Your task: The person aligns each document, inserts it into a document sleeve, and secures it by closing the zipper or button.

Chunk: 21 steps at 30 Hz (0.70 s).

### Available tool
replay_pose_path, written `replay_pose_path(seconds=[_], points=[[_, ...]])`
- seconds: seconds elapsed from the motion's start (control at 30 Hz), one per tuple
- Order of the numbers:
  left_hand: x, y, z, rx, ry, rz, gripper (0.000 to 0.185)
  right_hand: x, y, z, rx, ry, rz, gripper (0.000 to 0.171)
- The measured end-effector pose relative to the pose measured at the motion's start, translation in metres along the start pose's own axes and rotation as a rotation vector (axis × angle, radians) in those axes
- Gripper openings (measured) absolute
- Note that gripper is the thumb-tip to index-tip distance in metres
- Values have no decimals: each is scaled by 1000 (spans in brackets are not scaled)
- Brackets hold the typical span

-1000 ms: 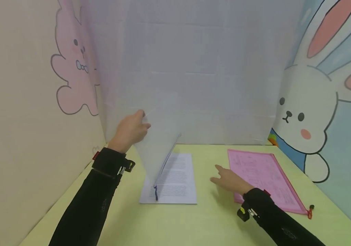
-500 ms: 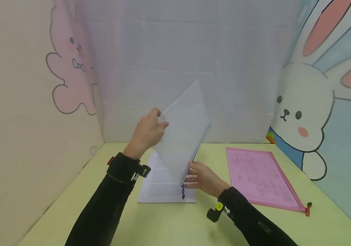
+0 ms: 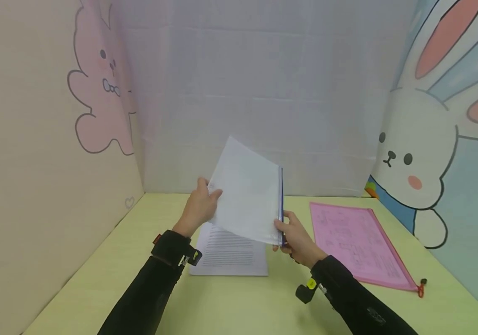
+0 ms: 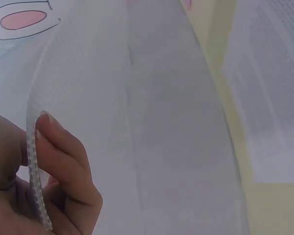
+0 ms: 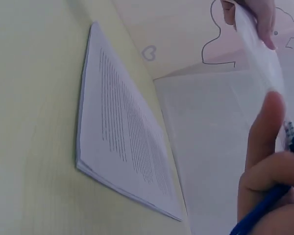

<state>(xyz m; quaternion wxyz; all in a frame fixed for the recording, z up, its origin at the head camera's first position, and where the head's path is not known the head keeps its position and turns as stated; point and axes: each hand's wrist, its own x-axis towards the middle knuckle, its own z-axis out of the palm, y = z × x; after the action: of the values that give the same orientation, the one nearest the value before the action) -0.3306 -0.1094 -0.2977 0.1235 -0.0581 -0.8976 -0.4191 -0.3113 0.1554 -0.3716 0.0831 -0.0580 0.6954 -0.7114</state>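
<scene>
You stand at a pale green table (image 3: 96, 288) walled in by cartoon rabbit panels (image 3: 427, 153). Off to the right of your grip, well apart from it, a pink zip folder (image 3: 356, 242) lies flat on the table. Directly below what you hold, a stack of printed sheets (image 3: 230, 253) rests on the table; the right wrist view shows it as a low pile with lines of text on top.

Between your hands you hold a translucent white zip pouch (image 3: 247, 200) up in the air, tilted, above that stack and clear of it. Your left hand (image 3: 198, 209) pinches its left edge, thumb in front and fingers (image 4: 63, 161) curled behind, as the left wrist view shows. Your right hand (image 3: 297, 239) grips the lower right corner, fingers closed round the blue zipper edge (image 3: 281, 204) that runs up the pouch's right side.
</scene>
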Motion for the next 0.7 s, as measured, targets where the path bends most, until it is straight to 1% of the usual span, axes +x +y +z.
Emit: replay_pose_path(seconds=[0.13,0.27,0.3,0.4,0.47,0.6,0.7], points=[[-3,-22,22,66,-60,-103,58,-2,-1,-7,-101,63,-19,49],[-13,-33,40,195,-142,-186,70,-4,2,-13,-230,98,-19,47],[-15,-35,44,226,-167,-195,72,-4,4,-14,-264,103,-16,47],[-23,-40,57,309,-219,-195,70,-6,11,-16,-363,112,-1,47],[-28,-43,64,337,-243,-181,64,-9,16,-17,-413,112,13,47],[-36,-50,75,361,-261,-155,49,-13,25,-17,-518,128,27,47],[-41,-55,80,393,-273,-149,45,-16,30,-19,-613,138,28,47]])
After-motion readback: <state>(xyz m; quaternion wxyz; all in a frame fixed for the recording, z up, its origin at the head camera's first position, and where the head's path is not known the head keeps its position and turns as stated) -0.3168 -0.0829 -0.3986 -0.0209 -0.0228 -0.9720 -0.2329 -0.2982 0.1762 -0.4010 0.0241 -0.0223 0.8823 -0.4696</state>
